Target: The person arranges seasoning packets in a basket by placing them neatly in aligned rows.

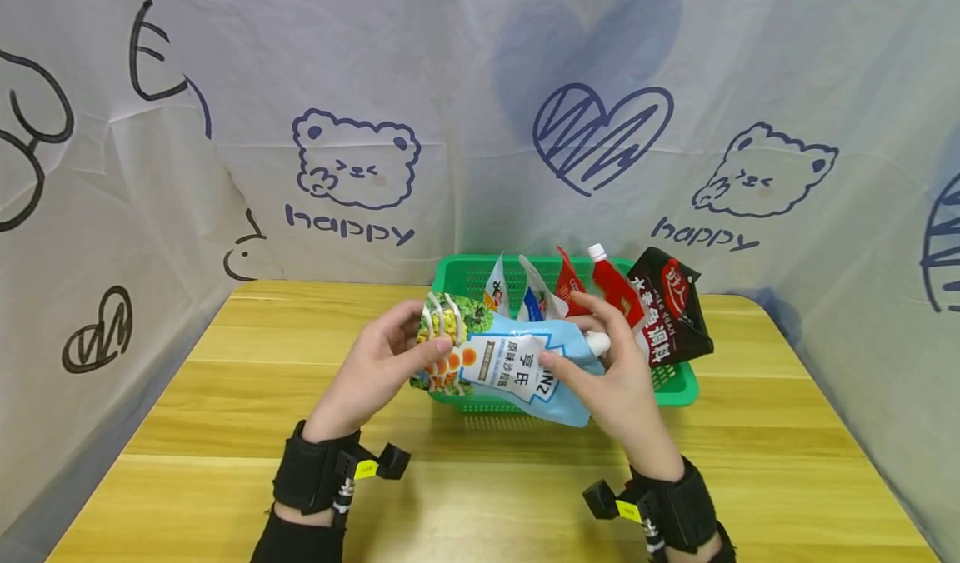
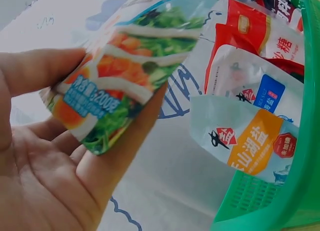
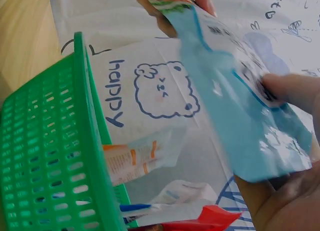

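A light blue Heinz salad dressing pouch is held sideways above the front rim of a green basket. My left hand pinches its bottom end, where salad and egg are printed, thumb in front and fingers behind. At the capped end, my right hand grips the pouch, its thumb pressed on the printed face. The white cap shows beside the right palm. In the left wrist view, the pouch's bottom edge carries a 200 g marking.
Packets stand in the basket: a salt bag with an orange label, another with a blue label, a red sugar bag, a red pouch with a white cap and a black seasoning bag. A wooden table lies beneath.
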The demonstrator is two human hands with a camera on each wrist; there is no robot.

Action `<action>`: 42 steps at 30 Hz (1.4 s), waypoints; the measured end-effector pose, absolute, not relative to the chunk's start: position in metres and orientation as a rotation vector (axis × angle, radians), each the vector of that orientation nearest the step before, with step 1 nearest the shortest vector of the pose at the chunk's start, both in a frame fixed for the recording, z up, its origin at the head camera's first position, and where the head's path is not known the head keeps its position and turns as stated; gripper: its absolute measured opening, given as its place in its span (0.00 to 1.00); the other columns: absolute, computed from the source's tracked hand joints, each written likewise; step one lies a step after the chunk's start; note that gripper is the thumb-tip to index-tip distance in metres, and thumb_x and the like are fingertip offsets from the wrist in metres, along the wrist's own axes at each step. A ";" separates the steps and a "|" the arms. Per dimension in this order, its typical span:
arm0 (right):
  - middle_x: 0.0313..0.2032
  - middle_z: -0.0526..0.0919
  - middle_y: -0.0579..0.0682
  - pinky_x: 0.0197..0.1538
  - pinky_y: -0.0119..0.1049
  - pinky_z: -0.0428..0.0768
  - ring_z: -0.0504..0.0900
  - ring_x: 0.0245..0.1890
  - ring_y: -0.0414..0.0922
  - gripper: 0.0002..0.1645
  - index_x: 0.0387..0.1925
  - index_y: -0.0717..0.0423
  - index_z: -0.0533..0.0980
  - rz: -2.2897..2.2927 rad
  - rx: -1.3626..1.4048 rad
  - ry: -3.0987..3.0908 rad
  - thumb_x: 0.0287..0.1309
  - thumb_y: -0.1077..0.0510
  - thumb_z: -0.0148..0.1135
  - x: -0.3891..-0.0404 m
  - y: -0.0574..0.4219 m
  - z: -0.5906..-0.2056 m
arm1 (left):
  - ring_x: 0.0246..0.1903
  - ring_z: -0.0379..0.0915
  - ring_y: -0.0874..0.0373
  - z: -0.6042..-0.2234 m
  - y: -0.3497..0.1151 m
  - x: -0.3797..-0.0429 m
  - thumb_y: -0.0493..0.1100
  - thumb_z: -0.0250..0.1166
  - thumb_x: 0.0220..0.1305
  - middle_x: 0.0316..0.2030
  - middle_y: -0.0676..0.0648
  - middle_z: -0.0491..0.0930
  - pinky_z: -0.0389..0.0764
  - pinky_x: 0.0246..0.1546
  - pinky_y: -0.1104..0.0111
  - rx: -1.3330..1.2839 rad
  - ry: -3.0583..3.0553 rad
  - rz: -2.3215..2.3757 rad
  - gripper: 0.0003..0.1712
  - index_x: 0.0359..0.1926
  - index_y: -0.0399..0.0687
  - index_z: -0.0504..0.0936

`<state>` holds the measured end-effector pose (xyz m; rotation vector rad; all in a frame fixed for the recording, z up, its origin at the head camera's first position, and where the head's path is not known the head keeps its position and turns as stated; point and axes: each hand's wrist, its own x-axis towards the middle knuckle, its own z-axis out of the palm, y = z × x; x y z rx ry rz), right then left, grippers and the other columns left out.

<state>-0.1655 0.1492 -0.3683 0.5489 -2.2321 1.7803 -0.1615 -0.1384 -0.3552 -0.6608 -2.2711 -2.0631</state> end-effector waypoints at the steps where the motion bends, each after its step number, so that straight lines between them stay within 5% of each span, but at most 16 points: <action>1: 0.53 0.82 0.55 0.45 0.38 0.88 0.86 0.46 0.44 0.45 0.74 0.55 0.64 1.800 0.529 -2.216 0.59 0.68 0.74 -0.165 0.148 -0.369 | 0.40 0.86 0.51 -0.356 -0.138 -0.162 0.39 0.65 0.73 0.48 0.37 0.84 0.88 0.41 0.61 -0.650 -2.253 -2.067 0.22 0.64 0.37 0.75; 14: 0.55 0.86 0.55 0.50 0.37 0.87 0.87 0.50 0.43 0.31 0.65 0.56 0.74 1.887 0.379 -2.176 0.63 0.61 0.74 -0.163 0.139 -0.373 | 0.42 0.85 0.54 -0.356 -0.131 -0.163 0.37 0.63 0.75 0.48 0.39 0.83 0.88 0.42 0.63 -0.564 -2.107 -2.082 0.23 0.66 0.37 0.73; 27: 0.51 0.87 0.57 0.48 0.35 0.87 0.88 0.47 0.42 0.25 0.60 0.63 0.77 1.820 0.409 -2.086 0.63 0.66 0.72 -0.162 0.141 -0.371 | 0.44 0.84 0.53 -0.360 -0.133 -0.166 0.36 0.65 0.73 0.50 0.37 0.83 0.87 0.45 0.63 -0.645 -2.211 -2.063 0.23 0.64 0.36 0.73; 42: 0.40 0.89 0.56 0.31 0.31 0.82 0.85 0.33 0.43 0.17 0.48 0.63 0.84 1.648 0.462 -2.178 0.57 0.66 0.77 -0.158 0.161 -0.361 | 0.39 0.85 0.53 -0.364 -0.134 -0.167 0.37 0.72 0.66 0.46 0.43 0.85 0.88 0.38 0.63 -0.885 -2.629 -1.760 0.23 0.60 0.42 0.80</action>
